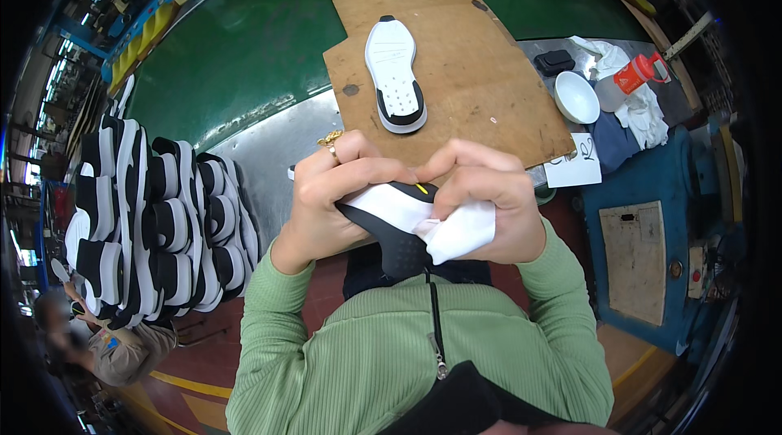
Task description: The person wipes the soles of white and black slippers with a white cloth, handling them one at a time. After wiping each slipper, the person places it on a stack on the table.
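We hold one black-and-white shoe sole (389, 215) up close to our chest, just below the near edge of the wooden board (456, 68), and it is the piece we are working on at this moment. Our left hand (330, 191) is closed around its left end, thumb on top and a gold ring on one finger, while our right hand (489, 203) is closed on a folded white cloth (460, 235) that presses against the sole's right side; a small yellow mark shows on the sole just beside the right thumb. We judge that this sole is midway through a wipe or clean-up, since the cloth sits on it and neither hand has let go. On the board beyond the sole lies a single white sole with a black heel patch (393, 75), bottom up and apart from everything else, which we take to be a finished piece. Left of the board, a large stack of black-and-white soles (155, 223) stands in rows, and we cannot tell whether they are done or waiting. Right of the board sit a white bowl (576, 97), a red-capped bottle (639, 72) and crumpled white rags (635, 109) on the worktop (269, 150). So at most one piece looks complete, one is in hand, and many may remain.
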{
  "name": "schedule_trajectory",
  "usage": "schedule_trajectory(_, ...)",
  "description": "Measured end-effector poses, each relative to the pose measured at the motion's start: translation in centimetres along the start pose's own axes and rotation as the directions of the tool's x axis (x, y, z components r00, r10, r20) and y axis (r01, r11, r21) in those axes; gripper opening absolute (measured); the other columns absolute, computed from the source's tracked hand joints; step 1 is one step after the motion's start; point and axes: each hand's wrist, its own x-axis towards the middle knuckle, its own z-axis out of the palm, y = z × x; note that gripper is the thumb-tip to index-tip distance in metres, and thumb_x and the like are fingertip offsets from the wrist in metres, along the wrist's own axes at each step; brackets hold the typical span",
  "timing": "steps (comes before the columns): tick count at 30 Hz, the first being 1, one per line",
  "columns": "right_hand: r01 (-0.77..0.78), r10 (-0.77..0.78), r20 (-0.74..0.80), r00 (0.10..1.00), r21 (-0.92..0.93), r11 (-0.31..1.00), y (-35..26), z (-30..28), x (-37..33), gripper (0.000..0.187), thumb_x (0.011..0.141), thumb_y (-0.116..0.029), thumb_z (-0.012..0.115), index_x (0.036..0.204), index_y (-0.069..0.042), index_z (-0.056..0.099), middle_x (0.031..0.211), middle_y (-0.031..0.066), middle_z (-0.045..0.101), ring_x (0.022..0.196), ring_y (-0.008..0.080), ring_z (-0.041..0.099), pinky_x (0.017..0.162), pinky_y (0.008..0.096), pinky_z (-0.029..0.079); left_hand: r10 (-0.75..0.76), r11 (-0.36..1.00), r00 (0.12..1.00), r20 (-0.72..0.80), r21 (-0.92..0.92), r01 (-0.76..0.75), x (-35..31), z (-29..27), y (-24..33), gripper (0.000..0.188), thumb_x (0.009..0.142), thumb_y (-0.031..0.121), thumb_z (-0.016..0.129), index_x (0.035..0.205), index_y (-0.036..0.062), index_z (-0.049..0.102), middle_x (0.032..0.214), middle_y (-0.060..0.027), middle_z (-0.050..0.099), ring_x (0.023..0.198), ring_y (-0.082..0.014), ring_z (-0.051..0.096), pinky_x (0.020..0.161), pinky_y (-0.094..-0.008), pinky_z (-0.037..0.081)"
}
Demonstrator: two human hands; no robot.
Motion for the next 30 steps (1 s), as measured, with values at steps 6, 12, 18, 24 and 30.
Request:
schedule_trajectory(6,-0.062,0.067,-0.016,0.998,0.215,0.975,-0.4,0.1,0.5,0.024,0.069,-0.007,0.081,0.084,-0.001,0.063,0.096,0.0100,0.064,0.075,0.0116,0.063,0.060,0.0236,0.047,-0.038,0.993,0.998,-0.042,-0.116,0.033,0.0,-0.4,0.0,0.029,0.060,0.015,0.084,0.085,0.0078,0.073,0.068,-0.0016,0.052,0.060,-0.0139,0.053,0.053,-0.0268,0.038)
schedule_trajectory(12,-0.362,0.376,-0.012,0.927,0.236,0.902,-1.2,0.9,0.3,0.033,0.074,0.004,0.077,0.101,0.004,0.058,0.107,0.0143,0.061,0.082,0.0062,0.061,0.066,0.0192,0.048,0.038,0.990,0.999,-0.030,0.140,-0.034,0.3,-0.5,0.8,0.029,0.060,0.015,0.084,0.085,0.0070,0.073,0.069,-0.0023,0.053,0.061,-0.0148,0.055,0.053,-0.0265,0.039)
schedule_trajectory(18,0.054,-0.022,-0.099,0.995,0.334,0.941,0.3,1.6,1.4,0.031,0.072,0.001,0.079,0.099,0.003,0.063,0.101,0.0165,0.063,0.100,0.0234,0.064,0.086,0.0315,0.051,-0.096,0.975,0.981,-0.167,-0.215,0.059,0.5,-1.3,0.8,0.026,0.065,0.003,0.080,0.088,0.0007,0.069,0.079,-0.0035,0.060,0.070,-0.0098,0.057,0.060,-0.0236,0.043)
schedule_trajectory(24,0.183,-0.135,-0.147,0.980,0.400,0.898,-0.1,2.7,2.7,0.052,0.068,0.002,0.081,0.118,-0.002,0.064,0.120,0.0142,0.064,0.094,0.0141,0.064,0.066,0.0216,0.046,-0.298,0.597,0.938,-0.175,-0.801,0.040,0.8,-1.0,-0.2,0.022,0.078,0.008,0.072,0.095,0.0001,0.061,0.088,-0.0042,0.059,0.080,-0.0104,0.060,0.070,-0.0216,0.046)
schedule_trajectory(30,0.183,-0.186,-0.023,0.982,0.337,0.923,-0.6,3.0,2.9,0.072,0.069,0.006,0.078,0.134,0.001,0.049,0.140,0.0144,0.051,0.124,0.0186,0.051,0.067,0.0221,0.047,-0.261,0.284,0.952,-0.162,-0.955,-0.084,0.6,0.1,-1.6,0.042,0.092,0.031,0.060,0.119,0.0033,0.043,0.107,-0.0151,0.062,0.091,-0.0213,0.064,0.075,-0.0284,0.054)
